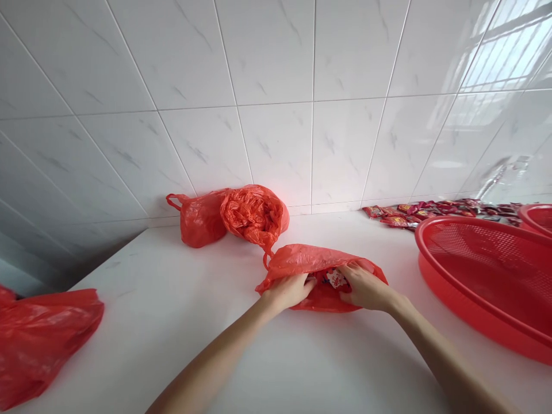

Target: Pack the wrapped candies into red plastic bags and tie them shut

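Observation:
A red plastic bag (302, 259) lies on the white counter with its mouth facing me. My left hand (290, 289) reaches into the left side of the opening; its thumb shows, but the bag hides most of its fingers. At the right side my right hand (360, 286) is inside the mouth, open, with thumb and fingers apart. Between the hands, a red packet with a white printed patch (337, 279) shows inside the bag. Whether either hand touches it is unclear.
Two red plastic bags, one upright (200, 218) and one bunched (254, 215), stand against the tiled wall. Another red bag (47, 339) is at the left edge. On the right are a large red mesh basket (457, 293), a second red basket (539, 215), and many small red packets (401, 221).

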